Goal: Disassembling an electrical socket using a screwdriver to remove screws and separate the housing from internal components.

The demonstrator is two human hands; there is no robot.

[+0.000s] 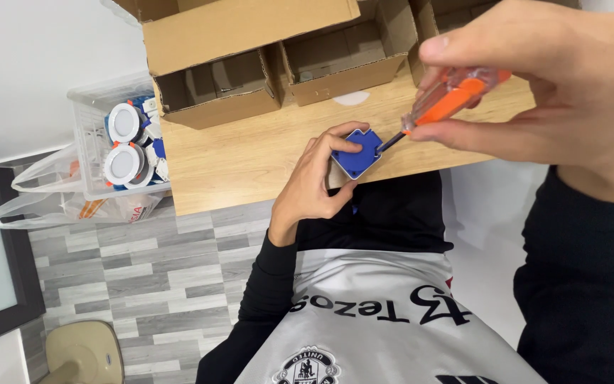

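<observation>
My left hand (315,181) grips a small blue square plastic box (357,153) against the near edge of the wooden table (236,153). High and close to the camera, my right hand (556,85) holds a screwdriver with a clear orange handle (453,99). Its dark shaft slants down to the left and its tip touches the blue box at its right corner.
Several open cardboard boxes (214,89) stand along the table's far side. Left of the table, a clear plastic bin (119,142) holds round white fittings with blue parts. A plastic bag (72,203) lies below it on the grey plank floor. A beige stool (83,352) stands at bottom left.
</observation>
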